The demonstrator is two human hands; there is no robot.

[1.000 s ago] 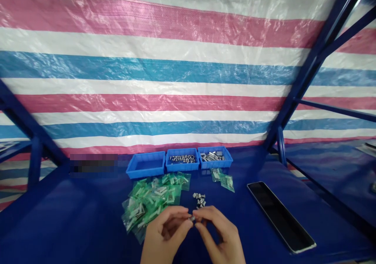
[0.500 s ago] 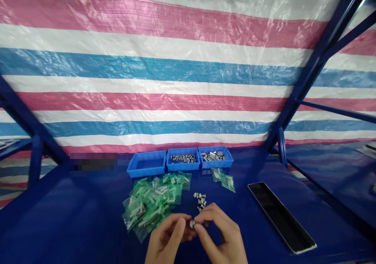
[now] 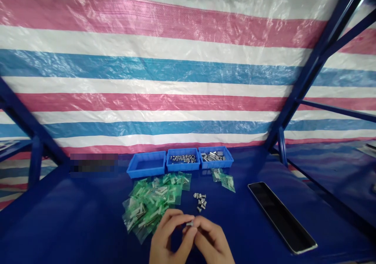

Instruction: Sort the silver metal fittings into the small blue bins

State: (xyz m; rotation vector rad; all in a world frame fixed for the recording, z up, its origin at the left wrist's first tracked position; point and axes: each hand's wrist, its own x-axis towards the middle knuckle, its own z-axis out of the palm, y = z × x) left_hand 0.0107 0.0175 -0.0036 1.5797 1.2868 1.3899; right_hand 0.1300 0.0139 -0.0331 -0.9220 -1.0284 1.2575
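Observation:
A small silvery screw [image 3: 189,223] is at the fingertips where my two hands meet, low in the head view. My left hand [image 3: 172,234] closes on it with index finger and thumb. From the other side, the fingertips of my right hand [image 3: 210,236] press against the screw, and fingers partly cover it. Just beyond the hands lies a small group of loose screws [image 3: 202,203] on the blue table. To the left, close to my left hand, is a heap of small clear-and-green plastic bags [image 3: 155,201] with parts inside.
At the back stand three blue trays: a left tray [image 3: 147,173], a middle tray [image 3: 183,166] with small metal parts, and a right tray [image 3: 217,164] with metal cylinders. Two small bags [image 3: 223,179] lie before it. A dark flat device [image 3: 282,217] lies right; blue frame posts [image 3: 293,99] flank the table.
My right hand has moved left and slightly down, closer to my left hand. The metal piece has turned, from its round head facing me to its side showing. More loose screws are uncovered.

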